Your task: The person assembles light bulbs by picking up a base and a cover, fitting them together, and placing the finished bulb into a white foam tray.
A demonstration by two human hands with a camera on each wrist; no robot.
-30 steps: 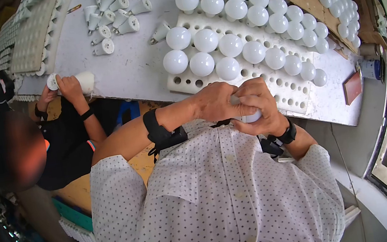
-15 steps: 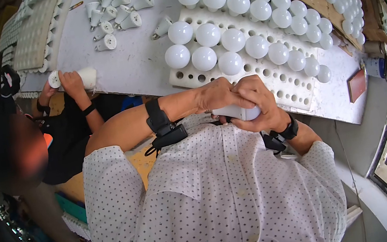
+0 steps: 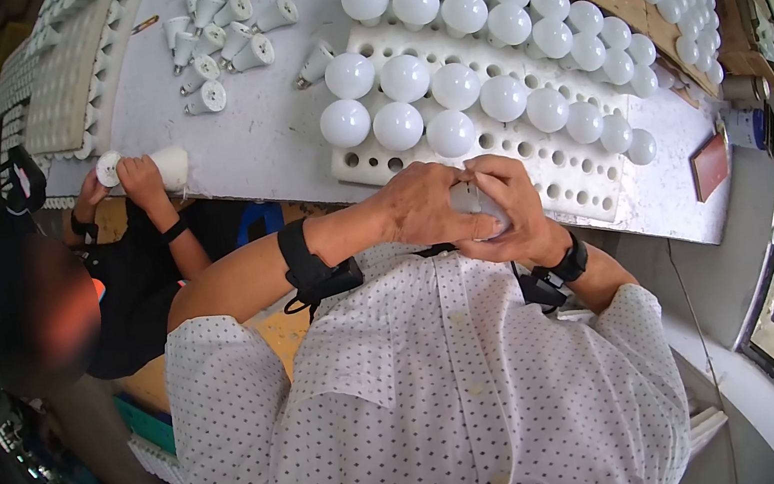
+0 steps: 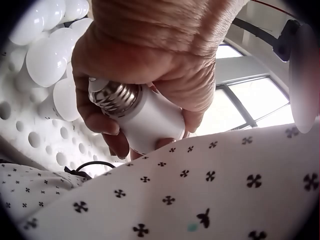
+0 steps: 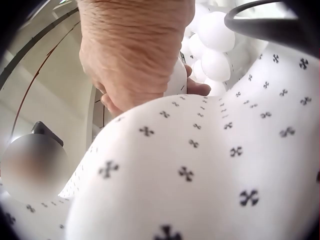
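Note:
In front of the shirt, both hands hold one white light bulb [image 3: 483,206]. The left hand [image 3: 424,206] wraps the bulb from the left, its thumb along the near side. From the right, the right hand [image 3: 516,213] curls its fingers round the same bulb. A silvery screw base [image 4: 116,96] and smooth white housing [image 4: 152,120] show beneath the left hand [image 4: 150,55] in the left wrist view. In the right wrist view, the right hand [image 5: 132,55] hides most of the bulb [image 5: 177,80].
Beyond the hands, a white foam tray [image 3: 375,165] holds rows of round bulbs [image 3: 456,86]. Several white bulb housings [image 3: 238,37] lie at the table's upper left. Another person's hands [image 3: 139,180] work at left. A reddish-brown flat object [image 3: 710,167] lies near the right edge.
The held bulb has turned from lying sideways to pointing more up and away, and the left hand has shifted its grip round it. The head view has moved slightly.

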